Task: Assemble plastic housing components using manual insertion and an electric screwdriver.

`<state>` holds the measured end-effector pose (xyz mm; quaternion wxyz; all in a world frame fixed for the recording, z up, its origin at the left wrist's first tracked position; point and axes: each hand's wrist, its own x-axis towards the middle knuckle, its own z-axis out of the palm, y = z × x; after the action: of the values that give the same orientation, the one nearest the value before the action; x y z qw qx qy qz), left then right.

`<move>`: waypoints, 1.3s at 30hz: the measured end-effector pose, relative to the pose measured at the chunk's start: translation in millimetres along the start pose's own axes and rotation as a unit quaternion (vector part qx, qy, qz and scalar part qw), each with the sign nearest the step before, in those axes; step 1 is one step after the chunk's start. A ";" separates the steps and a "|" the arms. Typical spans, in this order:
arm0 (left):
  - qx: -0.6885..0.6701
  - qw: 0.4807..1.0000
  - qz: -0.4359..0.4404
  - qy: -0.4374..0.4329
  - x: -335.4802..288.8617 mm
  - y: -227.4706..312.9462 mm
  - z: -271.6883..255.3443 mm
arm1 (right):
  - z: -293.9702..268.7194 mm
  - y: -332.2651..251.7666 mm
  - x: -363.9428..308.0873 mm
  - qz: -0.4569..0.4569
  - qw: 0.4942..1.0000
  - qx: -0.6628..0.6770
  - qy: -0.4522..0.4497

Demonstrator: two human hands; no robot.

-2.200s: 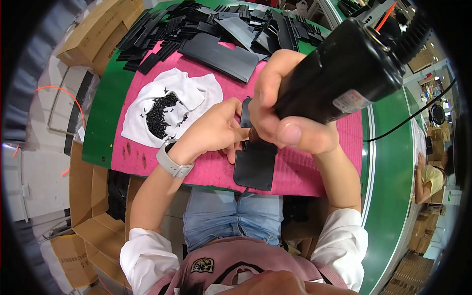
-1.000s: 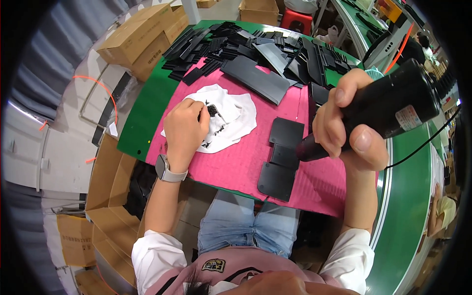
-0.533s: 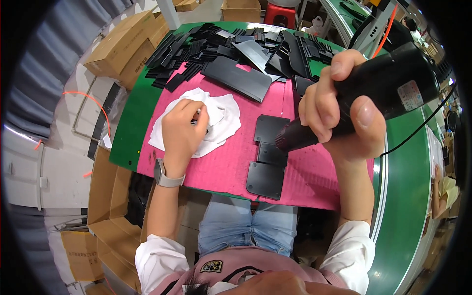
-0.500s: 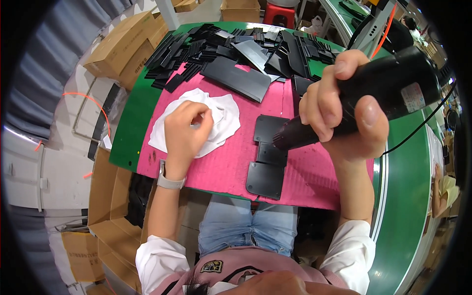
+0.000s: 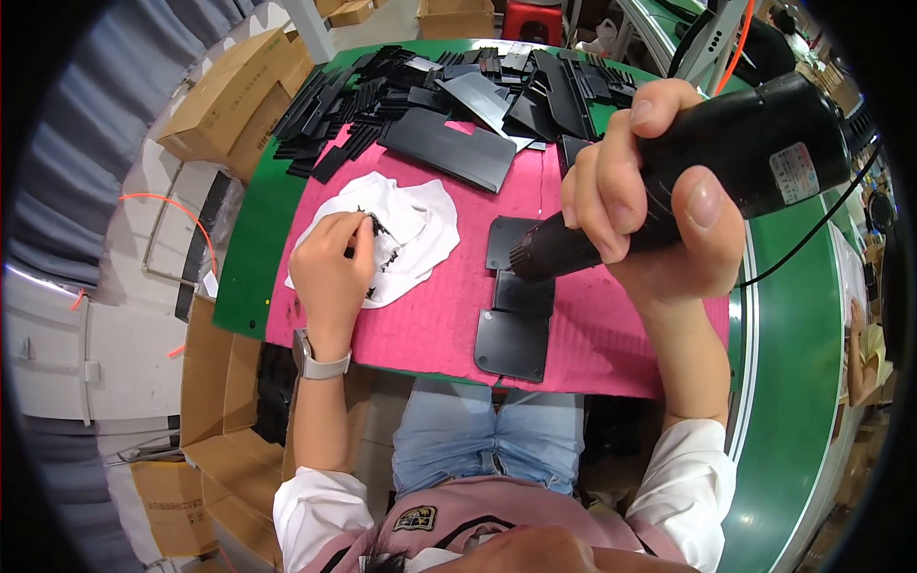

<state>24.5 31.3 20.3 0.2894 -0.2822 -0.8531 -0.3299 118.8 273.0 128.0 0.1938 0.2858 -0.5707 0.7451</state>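
Black plates (image 5: 512, 344) are laid on the pink mat (image 5: 411, 334), the tool (image 5: 740, 134) clasped above by the right hand (image 5: 673, 267) — whether screws (image 5: 391, 258) are pinched by the left hand (image 5: 328, 272) cannot be told; piled parts (image 5: 564, 95) are untouched.

Cloth (image 5: 428, 218) on mat (image 5: 420, 346) left of panel (image 5: 513, 344), screws (image 5: 391, 259) on cloth, parts (image 5: 449, 148) heaped behind

Partly hidden by left hand (image 5: 331, 267): black screws (image 5: 378, 225) on white cloth (image 5: 432, 220). Too small to tell: contents of left fingertips (image 5: 364, 227). Covered by right hand (image 5: 669, 263): grip of black handheld tool (image 5: 735, 158). Masked by tool nose (image 5: 540, 253): portion of black panel (image 5: 513, 344). Cut off at top edge: red stool (image 5: 532, 23).
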 end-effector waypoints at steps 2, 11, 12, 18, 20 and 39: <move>-0.051 0.999 -0.002 0.011 -5.6 8.1 1.6 | -1.6 1.8 -0.4 0.000 1.000 0.001 -0.002; -0.556 0.786 -0.089 -0.255 -16.5 56.3 0.6 | -4.4 5.6 -3.3 -0.054 0.982 0.180 -0.026; -0.558 0.790 -0.077 -0.242 -16.4 56.6 2.4 | -5.3 6.4 -3.1 -0.054 0.981 0.184 -0.035; -0.558 0.794 -0.099 -0.220 -18.8 58.4 5.7 | -3.0 9.5 -5.0 -0.054 0.982 0.179 -0.036; -0.556 0.796 -0.098 -0.217 -18.6 57.3 6.4 | -1.6 10.6 -5.5 -0.043 0.982 0.180 -0.034; -0.205 0.951 0.014 -0.231 -29.0 77.7 33.0 | -17.2 1.3 -40.1 0.075 0.991 0.073 0.084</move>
<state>86.1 95.3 11.3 0.0247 -0.4157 -0.8066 -0.4195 145.0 290.6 97.9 0.1635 0.1920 -0.5160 0.8187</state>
